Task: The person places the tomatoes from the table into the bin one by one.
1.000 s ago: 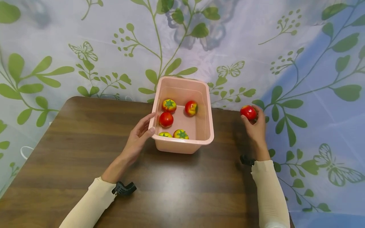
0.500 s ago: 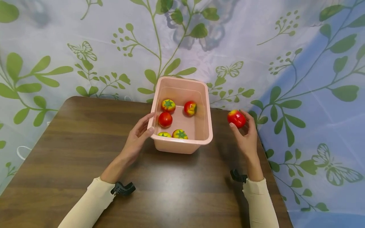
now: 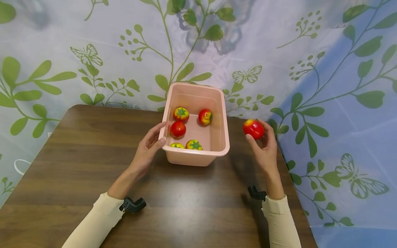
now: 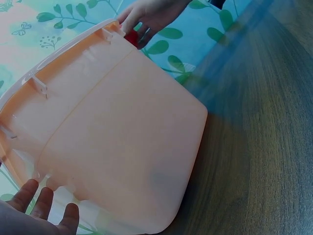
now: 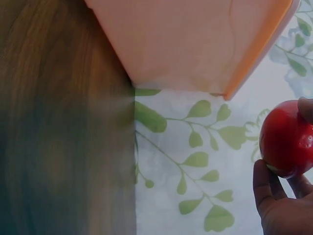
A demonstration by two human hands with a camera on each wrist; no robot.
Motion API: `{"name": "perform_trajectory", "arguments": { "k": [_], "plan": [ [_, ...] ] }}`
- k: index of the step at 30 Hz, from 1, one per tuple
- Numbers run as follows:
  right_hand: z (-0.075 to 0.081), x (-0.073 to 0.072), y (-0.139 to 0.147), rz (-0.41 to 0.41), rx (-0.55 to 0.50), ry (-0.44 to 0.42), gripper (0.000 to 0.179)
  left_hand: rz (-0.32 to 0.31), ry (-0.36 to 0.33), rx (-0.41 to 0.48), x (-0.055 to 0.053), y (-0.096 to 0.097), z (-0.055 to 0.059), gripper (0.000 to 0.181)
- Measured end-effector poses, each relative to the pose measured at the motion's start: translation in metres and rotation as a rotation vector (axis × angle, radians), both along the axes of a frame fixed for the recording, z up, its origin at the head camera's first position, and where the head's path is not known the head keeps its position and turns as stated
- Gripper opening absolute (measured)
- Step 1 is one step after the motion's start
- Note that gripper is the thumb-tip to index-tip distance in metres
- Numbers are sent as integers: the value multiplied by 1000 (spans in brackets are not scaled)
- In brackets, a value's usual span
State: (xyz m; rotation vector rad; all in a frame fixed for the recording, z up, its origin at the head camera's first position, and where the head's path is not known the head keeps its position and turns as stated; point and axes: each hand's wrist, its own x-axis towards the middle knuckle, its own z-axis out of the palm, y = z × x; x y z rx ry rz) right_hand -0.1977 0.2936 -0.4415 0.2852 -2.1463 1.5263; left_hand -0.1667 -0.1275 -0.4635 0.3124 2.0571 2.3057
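A pink plastic basin (image 3: 193, 159), deep and rectangular, stands on the table near the wall. My left hand (image 3: 146, 148) holds its left rim, with the thumb at the near left corner; several of its fingers (image 4: 43, 203) show against the basin's outer side in the left wrist view. Right of the basin, my right hand (image 3: 266, 148) grips a glossy red tomato (image 3: 253, 128) with a yellow patch, its thumb and fingers on opposite sides. Inside the basin lie several more tomatoes, among them a plain red one (image 3: 178, 129) and a yellow one (image 3: 194, 145) with a green star-shaped top.
The brown wooden table (image 3: 186, 203) reaches to a wall covering (image 3: 118, 20) printed with green leaves and butterflies. A blue-tinted side of the covering (image 3: 350, 137) rises close by the right arm. Each wrist carries a black mount.
My right hand has come left from the table's far right side toward the basin, bringing the tomato. My left hand has stayed at the basin's rim; the view has shifted slightly.
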Motion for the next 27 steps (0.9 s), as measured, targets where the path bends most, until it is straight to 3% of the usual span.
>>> {"name": "perform_trajectory", "arguments": {
  "k": [5,12,19,27],
  "plan": [
    [9,1,-12,16,26,8,68,1,-6,-6,0,-1,-1,57],
    [23,0,-35,112,48,60,71,-4,-8,-8,0,-1,0,57],
    [24,-1,-59,191,87,50,76,-4,0,-5,0,-1,-1,57],
    [27,0,-75,212,112,39,81,2,-10,-8,1,-1,1,56]
  ]
}}
